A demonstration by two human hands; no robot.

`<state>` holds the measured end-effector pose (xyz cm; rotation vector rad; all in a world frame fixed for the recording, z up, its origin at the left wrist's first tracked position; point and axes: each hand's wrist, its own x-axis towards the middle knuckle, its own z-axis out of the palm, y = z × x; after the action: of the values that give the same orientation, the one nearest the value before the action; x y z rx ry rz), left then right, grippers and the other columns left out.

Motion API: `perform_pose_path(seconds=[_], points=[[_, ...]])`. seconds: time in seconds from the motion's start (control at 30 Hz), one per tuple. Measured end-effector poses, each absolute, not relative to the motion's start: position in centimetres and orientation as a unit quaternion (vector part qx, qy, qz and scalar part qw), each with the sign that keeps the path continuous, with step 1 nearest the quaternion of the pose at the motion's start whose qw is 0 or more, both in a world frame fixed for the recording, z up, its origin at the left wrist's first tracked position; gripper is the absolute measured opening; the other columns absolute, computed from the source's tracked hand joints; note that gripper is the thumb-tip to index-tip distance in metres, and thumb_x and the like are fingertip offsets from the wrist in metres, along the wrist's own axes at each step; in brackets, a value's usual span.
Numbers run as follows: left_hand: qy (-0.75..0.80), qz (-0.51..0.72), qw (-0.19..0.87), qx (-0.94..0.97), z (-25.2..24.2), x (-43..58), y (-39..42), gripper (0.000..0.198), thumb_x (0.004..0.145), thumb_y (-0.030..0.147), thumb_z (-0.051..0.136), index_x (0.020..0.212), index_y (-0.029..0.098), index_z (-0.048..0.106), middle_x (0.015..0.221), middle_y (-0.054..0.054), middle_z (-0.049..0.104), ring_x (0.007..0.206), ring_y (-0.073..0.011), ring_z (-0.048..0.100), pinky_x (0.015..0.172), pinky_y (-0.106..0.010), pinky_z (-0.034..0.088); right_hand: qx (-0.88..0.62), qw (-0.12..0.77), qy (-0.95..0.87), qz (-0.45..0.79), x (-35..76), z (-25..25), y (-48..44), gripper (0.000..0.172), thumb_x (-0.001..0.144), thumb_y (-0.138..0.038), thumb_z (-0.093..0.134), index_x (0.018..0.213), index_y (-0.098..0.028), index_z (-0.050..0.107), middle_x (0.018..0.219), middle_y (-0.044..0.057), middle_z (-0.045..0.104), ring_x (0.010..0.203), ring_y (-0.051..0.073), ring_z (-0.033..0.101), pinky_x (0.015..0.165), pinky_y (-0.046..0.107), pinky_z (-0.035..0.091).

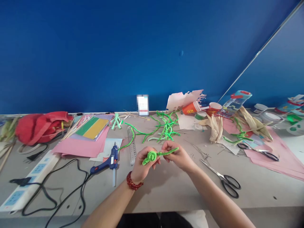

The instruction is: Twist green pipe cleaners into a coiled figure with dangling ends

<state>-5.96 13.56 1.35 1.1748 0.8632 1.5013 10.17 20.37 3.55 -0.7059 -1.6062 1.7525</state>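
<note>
A bright green pipe cleaner (152, 155), coiled into a round spiral with a thicker twisted part at its lower left, sits in my left hand (143, 161). The fingers of that hand are closed around it, and a red bead bracelet circles the wrist. From the coil a straighter green length runs right to my right hand (177, 155), which pinches it between thumb and fingers. Its free end sticks out past those fingers. Both hands are held above the table's front middle. Beyond them lies a tangled pile of green pipe cleaners (168, 126).
A blue glue gun (111, 161) with a black cord and a clear ruler (131, 145) lie left of my hands. Scissors (225, 180) rest at the right. A power strip (35, 174), red bag (42, 126), pink paper (80, 147) and paper cups (192, 108) surround the workspace.
</note>
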Motion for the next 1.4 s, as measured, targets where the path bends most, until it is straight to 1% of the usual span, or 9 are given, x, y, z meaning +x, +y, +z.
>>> perform_pose_path(seconds=[0.13, 0.3, 0.4, 0.6, 0.73, 0.83, 0.93, 1.13, 1.4], points=[[0.393, 0.632, 0.475, 0.470, 1.3, -5.9, 13.8, 0.023, 0.087, 0.030, 0.070, 0.072, 0.017, 0.058, 0.065, 0.002, 0.060, 0.046, -0.0049, 0.048, 0.044, -0.017, 0.037, -0.296, 0.391, -0.593, 0.639, 9.2, 3.0, 19.4, 0.024, 0.083, -0.037, 0.070, 0.076, -0.020, 0.054, 0.057, -0.007, 0.049, 0.051, 0.009, 0.043, 0.050, 0.022, 0.034], [0.433, 0.626, 0.514, 0.396, 1.2, -5.5, 13.9, 0.030, 0.083, 0.040, 0.073, 0.075, 0.018, 0.054, 0.058, 0.005, 0.055, 0.043, -0.0055, 0.045, 0.040, -0.017, 0.033, -0.275, 0.435, -0.567, 0.644, 9.2, 2.7, 18.9, 0.020, 0.081, -0.035, 0.073, 0.092, -0.021, 0.064, 0.080, 0.000, 0.061, 0.066, 0.013, 0.056, 0.062, 0.026, 0.048], [0.439, 0.622, 0.515, 0.392, 1.3, -5.4, 13.9, 0.032, 0.083, 0.043, 0.073, 0.077, 0.018, 0.054, 0.058, 0.005, 0.055, 0.043, -0.0053, 0.044, 0.039, -0.017, 0.033, -0.260, 0.458, -0.569, 0.632, 9.2, 2.5, 19.0, 0.017, 0.083, -0.036, 0.073, 0.089, -0.022, 0.067, 0.088, 0.003, 0.064, 0.073, 0.015, 0.060, 0.067, 0.028, 0.052], [0.427, 0.620, 0.492, 0.437, 1.2, -5.6, 14.0, 0.030, 0.088, 0.039, 0.067, 0.110, 0.018, 0.063, 0.061, 0.005, 0.055, 0.043, -0.0056, 0.045, 0.042, -0.018, 0.037, -0.246, 0.489, -0.602, 0.582, 9.2, 2.0, 19.6, 0.014, 0.085, -0.035, 0.074, 0.082, -0.022, 0.070, 0.087, 0.005, 0.065, 0.084, 0.019, 0.062, 0.066, 0.028, 0.052], [0.424, 0.600, 0.479, 0.480, 1.2, -5.7, 13.9, 0.028, 0.088, 0.036, 0.068, 0.110, 0.018, 0.068, 0.071, 0.001, 0.058, 0.048, -0.0065, 0.047, 0.045, -0.020, 0.041, -0.248, 0.507, -0.622, 0.543, 9.1, 1.7, 19.5, 0.015, 0.085, -0.036, 0.074, 0.082, -0.022, 0.070, 0.088, 0.005, 0.062, 0.084, 0.019, 0.062, 0.066, 0.028, 0.053], [0.432, 0.611, 0.416, 0.517, 1.3, -5.8, 14.1, 0.017, 0.087, 0.031, 0.069, 0.099, 0.020, 0.072, 0.091, -0.004, 0.061, 0.058, -0.0087, 0.053, 0.050, -0.022, 0.045, -0.248, 0.512, -0.627, 0.532, 9.0, 1.7, 19.4, 0.014, 0.086, -0.033, 0.073, 0.081, -0.022, 0.067, 0.089, 0.005, 0.063, 0.083, 0.018, 0.062, 0.063, 0.026, 0.051], [0.442, 0.621, 0.363, 0.536, 1.4, -6.0, 14.3, 0.010, 0.086, 0.029, 0.069, 0.089, 0.019, 0.070, 0.100, -0.007, 0.062, 0.078, -0.0165, 0.060, 0.061, -0.026, 0.050, -0.240, 0.517, -0.628, 0.530, 9.0, 1.8, 19.2, 0.010, 0.086, -0.029, 0.073, 0.082, -0.022, 0.067, 0.090, 0.005, 0.063, 0.084, 0.018, 0.062, 0.065, 0.026, 0.051], [0.435, 0.608, 0.370, 0.552, 1.6, -6.5, 14.2, 0.012, 0.087, 0.031, 0.067, 0.092, 0.020, 0.069, 0.108, -0.009, 0.063, 0.099, -0.0246, 0.062, 0.073, -0.033, 0.053, -0.220, 0.516, -0.641, 0.524, 9.2, 2.0, 19.3, 0.003, 0.087, -0.024, 0.072, 0.084, -0.024, 0.070, 0.092, 0.006, 0.061, 0.091, 0.020, 0.061, 0.070, 0.029, 0.052], [0.435, 0.601, 0.413, 0.528, 1.9, -6.3, 14.1, 0.013, 0.088, 0.031, 0.064, 0.088, 0.019, 0.064, 0.101, -0.007, 0.062, 0.066, -0.0119, 0.055, 0.058, -0.025, 0.047, -0.205, 0.524, -0.650, 0.511, 9.1, 1.8, 19.5, 0.005, 0.086, -0.028, 0.074, 0.084, -0.024, 0.072, 0.089, 0.006, 0.062, 0.089, 0.020, 0.061, 0.070, 0.031, 0.052]])
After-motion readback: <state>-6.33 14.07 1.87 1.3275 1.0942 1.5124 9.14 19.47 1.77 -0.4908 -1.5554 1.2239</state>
